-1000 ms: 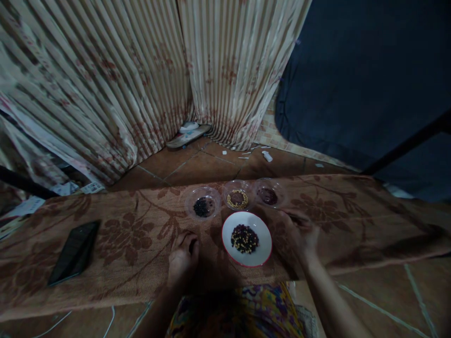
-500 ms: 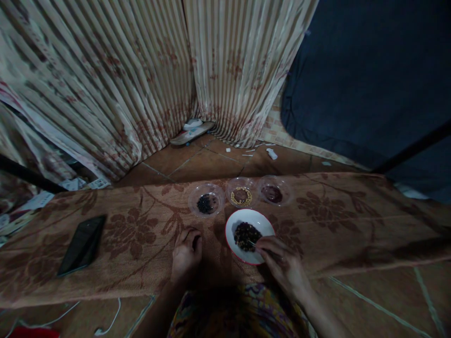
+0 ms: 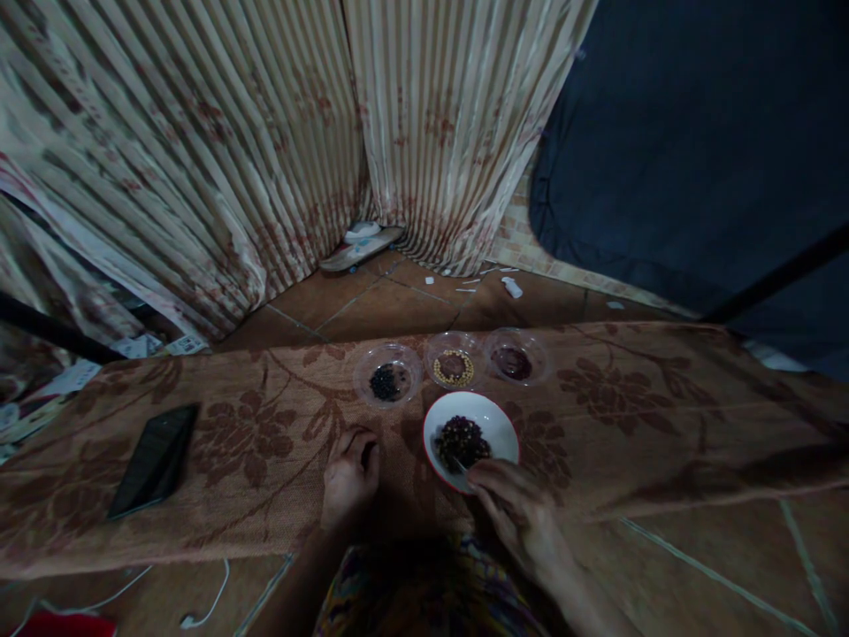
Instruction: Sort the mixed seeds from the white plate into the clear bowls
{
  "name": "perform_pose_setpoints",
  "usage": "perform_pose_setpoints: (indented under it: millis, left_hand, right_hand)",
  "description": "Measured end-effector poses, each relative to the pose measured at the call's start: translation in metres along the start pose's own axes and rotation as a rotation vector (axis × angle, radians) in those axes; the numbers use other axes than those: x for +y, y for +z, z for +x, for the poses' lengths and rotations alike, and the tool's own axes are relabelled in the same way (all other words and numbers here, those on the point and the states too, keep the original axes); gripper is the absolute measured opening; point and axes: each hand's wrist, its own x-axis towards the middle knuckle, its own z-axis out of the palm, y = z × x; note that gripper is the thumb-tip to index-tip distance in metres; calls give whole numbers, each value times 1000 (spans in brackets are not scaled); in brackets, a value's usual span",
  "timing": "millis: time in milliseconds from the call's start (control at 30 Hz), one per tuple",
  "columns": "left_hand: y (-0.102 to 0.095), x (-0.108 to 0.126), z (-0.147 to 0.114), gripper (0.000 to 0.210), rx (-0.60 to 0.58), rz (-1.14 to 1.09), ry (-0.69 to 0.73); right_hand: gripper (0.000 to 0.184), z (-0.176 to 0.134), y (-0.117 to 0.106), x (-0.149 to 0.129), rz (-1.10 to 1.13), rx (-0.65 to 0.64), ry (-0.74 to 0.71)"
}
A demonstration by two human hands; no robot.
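Observation:
My right hand (image 3: 517, 504) is closed in a pinch at the near rim of a white bowl (image 3: 500, 420) with a red edge. From its fingertips a thin metal tool (image 3: 459, 463), apparently tweezers, reaches down into a heap of mixed dark and pale beans (image 3: 462, 440). My left hand (image 3: 350, 473) rests on the cloth left of the bowl, fingers loosely curled, nothing seen in them. Beyond the bowl stand three clear plastic cups: a left cup (image 3: 406, 394) with black beans, a middle cup (image 3: 434, 379) with yellow beans, and a right cup (image 3: 540, 367) with dark red beans.
A brown floral cloth (image 3: 265, 504) covers the long, narrow table. A dark phone or tablet (image 3: 152, 460) lies at the left. Behind the table are striped curtains (image 3: 431, 133), a skateboard (image 3: 364, 248) and white scraps (image 3: 510, 287) on the tiled floor.
My right hand has moved slightly left and nearer to me, and the tool's tip has shifted left in the beans. The left hand stays where it was.

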Motion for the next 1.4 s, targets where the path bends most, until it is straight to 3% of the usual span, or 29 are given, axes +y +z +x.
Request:
perform_pose_setpoints:
  millis: [267, 500, 733, 933, 1167, 1400]
  left_hand:
    - [0, 1, 1, 16, 15, -17, -7]
    - [-3, 4, 1, 16, -5, -25, -14]
    - [-3, 4, 0, 16, -16, -44, -36]
    - [-3, 4, 1, 16, -19, -46, -36]
    - [0, 1, -1, 17, -25, -23, -35]
    - [0, 3, -2, 18, -9, -4, -40]
  right_hand:
    - [14, 17, -14, 28, -172, 80, 41]
    - [14, 9, 1, 2, -36, 29, -45]
    - [16, 14, -8, 21, -165, 102, 22]
    - [17, 7, 1, 4, -108, 31, -43]
    - [14, 16, 0, 16, -166, 118, 30]
    - [15, 10, -1, 1, 18, 12, 15]
